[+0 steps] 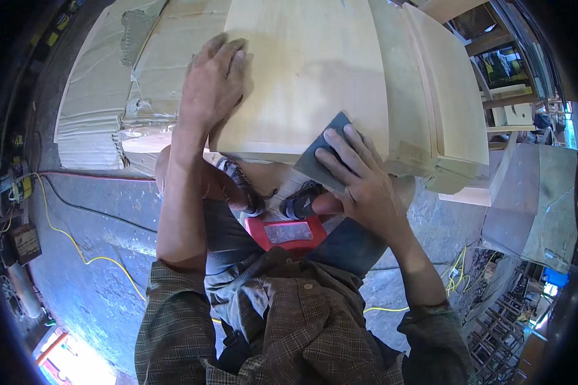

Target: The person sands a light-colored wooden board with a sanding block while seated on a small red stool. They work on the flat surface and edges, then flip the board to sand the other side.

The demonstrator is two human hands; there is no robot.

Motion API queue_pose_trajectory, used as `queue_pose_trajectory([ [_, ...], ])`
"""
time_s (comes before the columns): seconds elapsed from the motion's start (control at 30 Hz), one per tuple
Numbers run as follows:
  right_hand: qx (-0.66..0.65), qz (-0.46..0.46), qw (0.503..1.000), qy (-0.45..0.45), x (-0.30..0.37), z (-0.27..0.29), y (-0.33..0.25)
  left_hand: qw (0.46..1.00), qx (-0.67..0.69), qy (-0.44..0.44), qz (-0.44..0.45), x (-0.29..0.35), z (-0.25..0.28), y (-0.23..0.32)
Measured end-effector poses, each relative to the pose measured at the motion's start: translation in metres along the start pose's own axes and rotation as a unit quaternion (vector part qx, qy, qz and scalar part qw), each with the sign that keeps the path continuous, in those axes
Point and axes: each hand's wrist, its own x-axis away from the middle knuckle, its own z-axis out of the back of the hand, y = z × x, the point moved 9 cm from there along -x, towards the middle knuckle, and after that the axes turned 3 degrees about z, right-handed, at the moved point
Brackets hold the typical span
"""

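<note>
A pale, smooth wooden board [302, 70] lies flat in front of me, its near end toward my knees. On its left edge rests my left hand [215, 80], fingers bent and closed against the board. My right hand [363, 170] is at the near right corner, fingers laid over a dark grey sheet of sandpaper [313, 159]. The sheet is tilted, one corner on the board and the lower part reaching past the near edge. What lies beneath my right palm is hidden.
Worn cardboard [96, 83] covers the support left of the board. Another pale wooden piece [446, 83] stands at the right. Below, between my legs, is a red-framed stool [288, 233]. A yellow cord [103, 258] runs over the concrete floor [96, 212]; wooden shelving [507, 83] stands far right.
</note>
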Motion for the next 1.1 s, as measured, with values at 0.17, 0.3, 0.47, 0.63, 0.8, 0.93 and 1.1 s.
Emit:
queue_pose_trajectory([
  [0.17,-0.005,0.036,0.999,0.024,-0.051,0.003,0.034,0.997,-0.075,0.007,0.006,0.007,0.002,0.006],
  [0.3,-0.017,-0.023,0.996,0.09,-0.154,0.005,0.109,0.997,0.003,-0.027,0.066,0.005,0.006,0.001],
  [0.47,0.036,-0.103,0.986,0.123,-0.283,-0.005,0.207,0.991,0.06,-0.049,0.109,0.01,0.009,-0.004],
  [0.63,0.045,-0.225,0.973,0.023,-0.311,-0.005,0.237,0.988,0.086,-0.039,0.118,0.007,0.008,-0.003],
  [0.8,0.022,0.009,0.991,0.131,-0.241,0.0,0.135,0.989,0.077,-0.009,0.125,0.007,0.01,-0.013],
  [0.93,-0.005,0.071,0.997,0.031,-0.112,-0.017,0.029,0.99,0.07,0.007,0.123,0.008,0.011,-0.013],
  [1.1,-0.026,0.051,0.997,-0.059,-0.045,-0.019,-0.016,0.991,0.065,0.003,0.12,0.007,0.01,-0.008],
])
